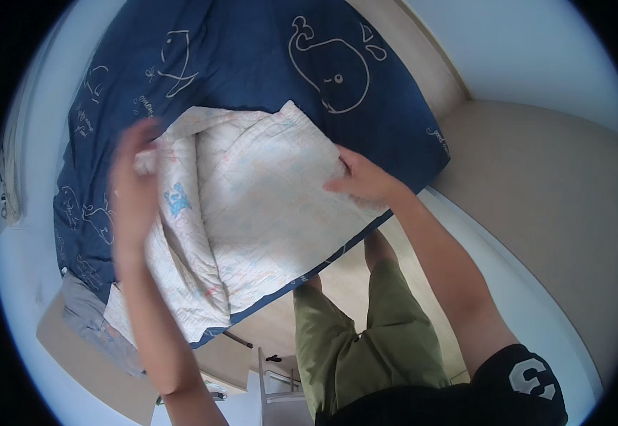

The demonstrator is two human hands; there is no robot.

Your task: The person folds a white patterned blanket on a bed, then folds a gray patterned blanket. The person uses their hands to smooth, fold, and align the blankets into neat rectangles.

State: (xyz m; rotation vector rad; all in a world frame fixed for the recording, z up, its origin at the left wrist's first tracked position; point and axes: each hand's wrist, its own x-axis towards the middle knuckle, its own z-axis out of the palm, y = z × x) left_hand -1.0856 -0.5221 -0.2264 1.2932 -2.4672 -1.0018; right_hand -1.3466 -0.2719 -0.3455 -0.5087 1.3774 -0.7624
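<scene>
A white quilted blanket (277, 197) with faint coloured prints lies partly folded on the bed before me. Its left side is doubled over in layers, and a blue bear print shows on the fold. My left hand (136, 181), blurred, is at the blanket's left edge; whether its fingers grip the cloth is unclear. At the right edge is my right hand (364, 175), its thumb over the cloth and apart from the fingers, whose tips touch the border.
Beneath the blanket spreads a dark blue bed sheet (245, 58) with white whale drawings and writing. A grey cloth (93, 325) hangs at the lower left corner. A metal-framed piece of furniture (282, 394) stands below, near my legs. White walls (532, 58) flank the bed.
</scene>
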